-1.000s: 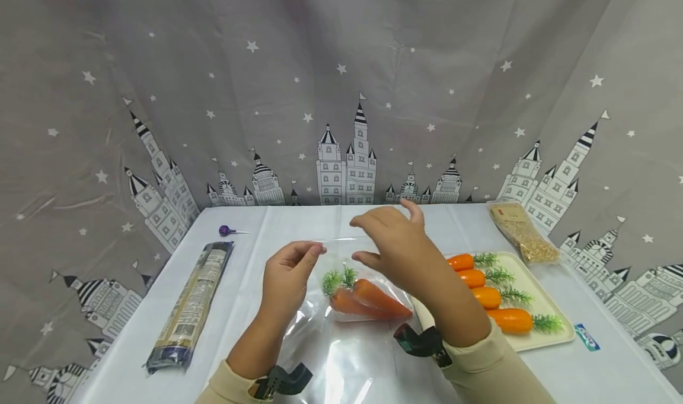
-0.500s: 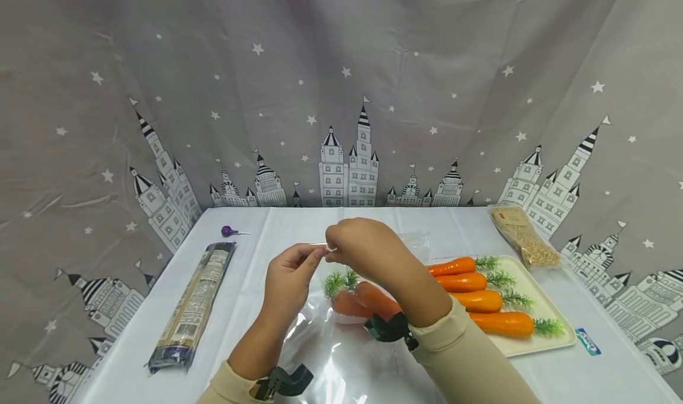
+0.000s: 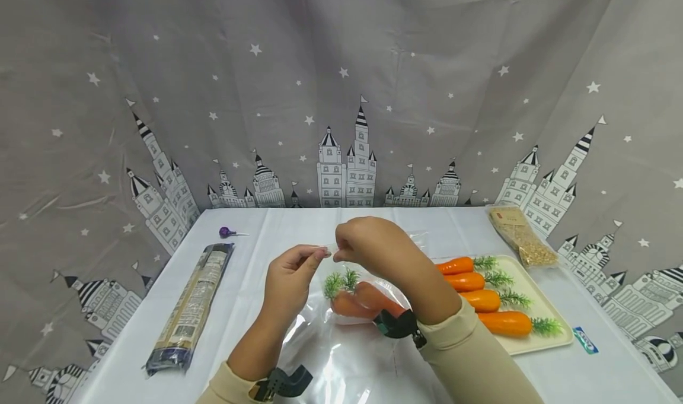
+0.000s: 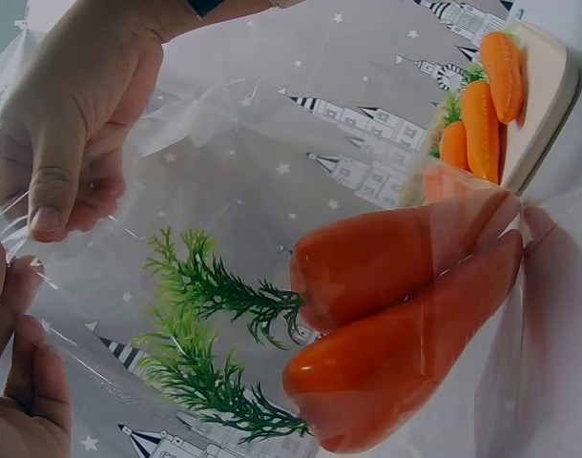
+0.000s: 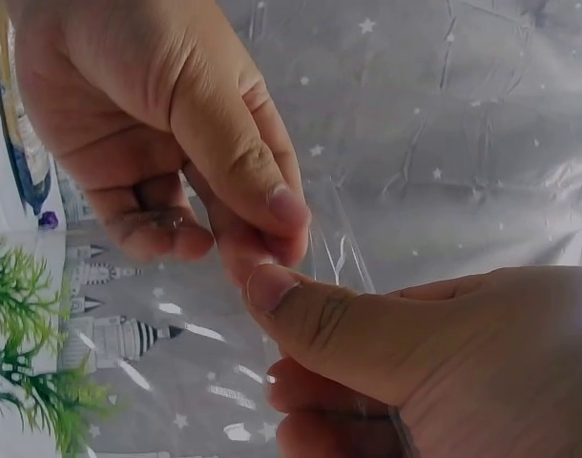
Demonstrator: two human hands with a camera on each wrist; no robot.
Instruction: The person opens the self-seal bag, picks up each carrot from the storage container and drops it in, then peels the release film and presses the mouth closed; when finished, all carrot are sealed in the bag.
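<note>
A clear plastic bag (image 3: pixel 336 362) is held up at its top edge by both hands. Two orange carrots (image 4: pixel 367 277) with green leafy tops lie inside it. My left hand (image 3: pixel 288 276) pinches the top left corner between thumb and fingers. Close beside it, my right hand (image 3: pixel 373 244) pinches the same edge; the right wrist view shows its thumb (image 5: pixel 320 310) pressing the film, the two hands' fingertips almost meeting. The right forearm hides part of the bag in the head view.
A cream tray (image 3: pixel 549 309) with several carrots (image 3: pixel 504 323) stands at the right, a small blue-green packet (image 3: pixel 585 340) beside it. A bag of grains (image 3: pixel 523 235) lies behind. At the left are a long wrapped package (image 3: pixel 192 306) and a purple lollipop (image 3: pixel 226 232).
My right hand, spread above the bag a second ago, came left and down to the bag's edge beside the left hand. It has since shifted slightly right. The left hand holds its place.
</note>
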